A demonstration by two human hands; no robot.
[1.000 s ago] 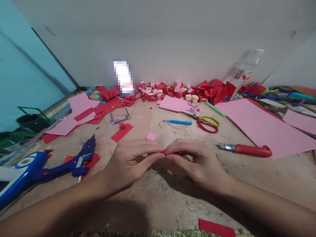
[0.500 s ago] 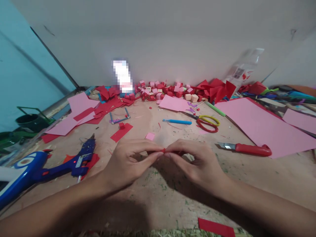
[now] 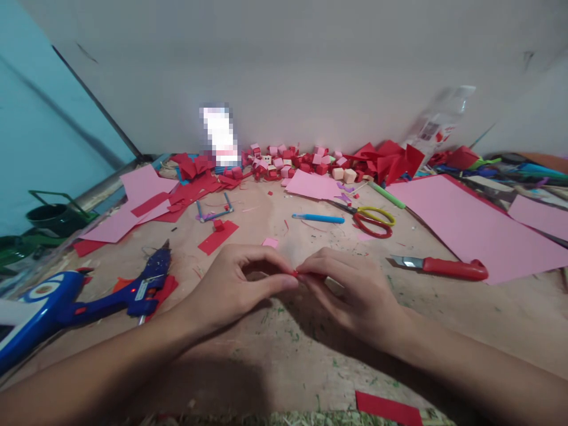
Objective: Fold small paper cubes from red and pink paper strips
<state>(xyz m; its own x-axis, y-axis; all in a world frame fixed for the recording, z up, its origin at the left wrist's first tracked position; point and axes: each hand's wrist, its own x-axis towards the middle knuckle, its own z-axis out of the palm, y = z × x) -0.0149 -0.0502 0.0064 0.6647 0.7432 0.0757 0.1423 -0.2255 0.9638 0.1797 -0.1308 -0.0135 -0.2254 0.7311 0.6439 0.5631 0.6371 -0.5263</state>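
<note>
Both hands meet above the middle of the board and pinch a small piece of red paper, mostly covered by the fingers. The thumb and fingertips of my left hand close on its left end, with a gap between thumb and forefinger behind the tips. My right hand grips the piece's right part between thumb and fingers. Just beyond the left hand lie a small pink paper square and a red paper strip with a red paper cube at its edge.
A glue gun lies left. A utility knife, scissors and a blue pen-like tool lie right and ahead. Pink sheets, many paper cubes, a phone and a plastic bottle line the back.
My left forefinger has arched up, widening the gap above its thumb. The red paper now shows more between the right fingers. Things on the board stay where they were.
</note>
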